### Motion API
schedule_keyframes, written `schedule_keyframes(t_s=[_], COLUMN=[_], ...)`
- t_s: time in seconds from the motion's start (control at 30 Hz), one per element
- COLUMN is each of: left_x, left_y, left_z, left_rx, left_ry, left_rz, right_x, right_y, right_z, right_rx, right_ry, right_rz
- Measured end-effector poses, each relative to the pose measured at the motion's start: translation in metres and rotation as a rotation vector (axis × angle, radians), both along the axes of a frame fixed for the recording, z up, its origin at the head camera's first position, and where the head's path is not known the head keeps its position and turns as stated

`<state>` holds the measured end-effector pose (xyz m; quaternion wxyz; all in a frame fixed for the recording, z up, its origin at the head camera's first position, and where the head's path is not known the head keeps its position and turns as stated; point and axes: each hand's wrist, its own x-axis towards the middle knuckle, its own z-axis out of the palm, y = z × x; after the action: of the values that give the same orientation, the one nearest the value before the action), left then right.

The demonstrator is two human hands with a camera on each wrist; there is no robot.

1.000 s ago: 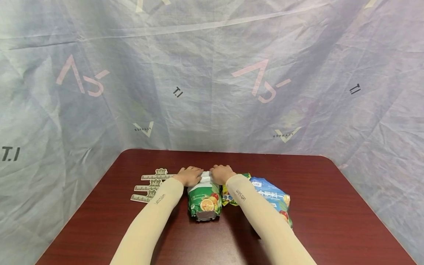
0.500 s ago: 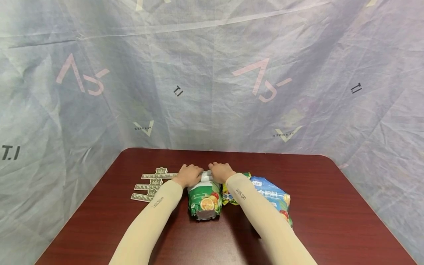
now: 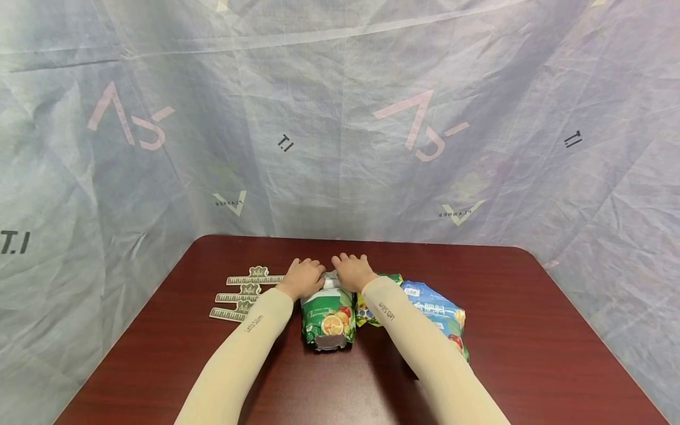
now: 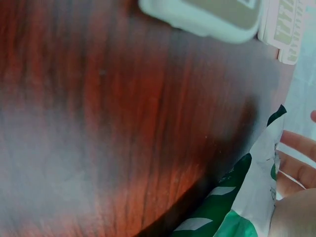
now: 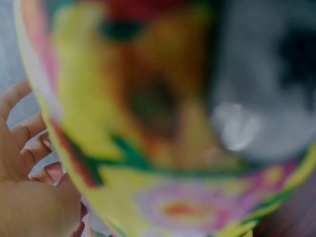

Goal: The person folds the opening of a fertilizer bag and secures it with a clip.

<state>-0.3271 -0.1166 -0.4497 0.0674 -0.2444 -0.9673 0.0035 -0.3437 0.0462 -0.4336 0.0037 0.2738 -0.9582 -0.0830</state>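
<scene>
A green bag printed with oranges and other fruit (image 3: pixel 325 313) lies on the table, its bare silver-white end pointing away from me. My left hand (image 3: pixel 304 278) rests at the left side of that end, fingers spread and pointing away. On the other side my right hand (image 3: pixel 353 273) touches the same end, its fingertips apart. The left wrist view shows fairly straight left fingers (image 4: pixel 296 165) beside the bag's white part (image 4: pixel 256 182). In the right wrist view a yellow flowered bag (image 5: pixel 192 168) fills most of the picture and hides part of the right hand (image 5: pixel 32 163).
That yellow bag (image 3: pixel 365 316) lies partly under my right wrist. Farther right is a blue bag with fruit pictures (image 3: pixel 432 307), partly behind the right sleeve. Three flat ruler-like pieces (image 3: pixel 237 297) lie left of my left hand. A printed grey cloth (image 3: pixel 340 130) hangs behind the table (image 3: pixel 531 330).
Both hands have slid a little away from me along the silver-white end, and their fingers look more spread. The green bag has stayed nearly where it was; the view has tilted slightly down.
</scene>
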Motion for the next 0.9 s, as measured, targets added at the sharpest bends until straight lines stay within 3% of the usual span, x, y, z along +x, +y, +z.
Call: schedule_keyframes(t_s=[0.53,0.9], left_x=[-0.001,-0.0037], left_y=[0.0042,0.0036], left_z=[0.0008,-0.0048], left_rx=[-0.056,-0.083], left_ry=[0.0,0.075], left_rz=[0.042,0.017], right_x=[0.0015,0.0036], right_y=[0.0021,0.0007], right_z=[-0.0017,-0.0031], right_rx=[0.025,0.031], right_ry=[0.052,0.057], right_rz=[0.045,0.03])
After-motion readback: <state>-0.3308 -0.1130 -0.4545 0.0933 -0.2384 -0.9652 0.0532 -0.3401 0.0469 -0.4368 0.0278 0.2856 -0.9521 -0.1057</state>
